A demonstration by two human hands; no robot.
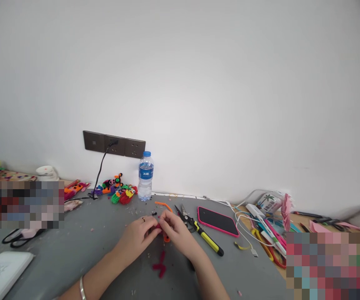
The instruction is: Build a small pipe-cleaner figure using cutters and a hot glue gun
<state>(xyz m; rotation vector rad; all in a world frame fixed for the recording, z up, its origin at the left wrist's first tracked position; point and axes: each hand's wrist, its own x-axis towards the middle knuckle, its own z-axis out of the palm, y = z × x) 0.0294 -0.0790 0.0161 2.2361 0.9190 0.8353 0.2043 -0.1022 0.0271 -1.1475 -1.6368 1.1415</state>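
Observation:
My left hand (137, 237) and my right hand (178, 231) meet over the grey table (73, 258), pinching a small red and orange pipe-cleaner piece (164, 233) between their fingertips. A ring shows on my left hand and a silver bracelet on that wrist. Below the hands a red pipe-cleaner bit (160, 266) lies on the table. Just behind the hands lies an orange pipe cleaner (164, 205). Cutting pliers with a yellow and black handle (200, 230) rest right of my right hand.
A phone in a pink case (217, 221) lies to the right, beside cables and pens (267, 237). A water bottle (145, 176) and finished pipe-cleaner figures (119, 191) stand by the wall under a socket strip (114, 145). Black scissors (17, 238) and a white box (1, 273) lie left.

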